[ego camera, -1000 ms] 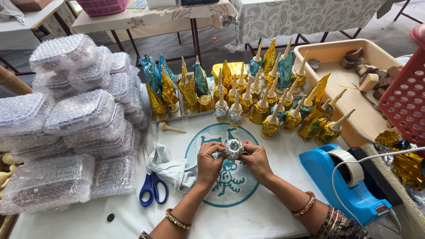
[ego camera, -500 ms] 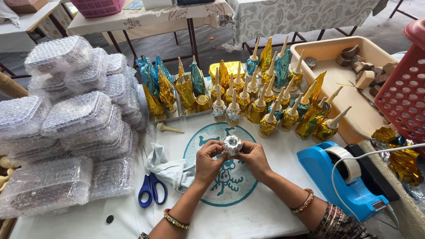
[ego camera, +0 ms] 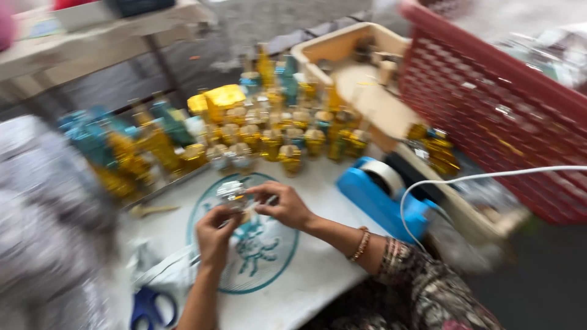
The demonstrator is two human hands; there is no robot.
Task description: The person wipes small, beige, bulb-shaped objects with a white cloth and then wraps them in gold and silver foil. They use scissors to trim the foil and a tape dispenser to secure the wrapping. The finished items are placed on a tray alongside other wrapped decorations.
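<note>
White table (ego camera: 318, 269), silver piece (ego camera: 232, 190) between hands

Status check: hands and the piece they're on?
Left hand and right hand both pinching small silver foil-wrapped piece above table. Blue tape dispenser beside right wrist. Frame blurred.

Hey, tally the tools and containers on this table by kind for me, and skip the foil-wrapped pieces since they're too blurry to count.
Tape dispenser, blue: 1
Scissors, blue handles: 1
Red basket: 1
Beige tray: 1
Total: 4
The left hand and right hand hold one small silver piece together.
</note>
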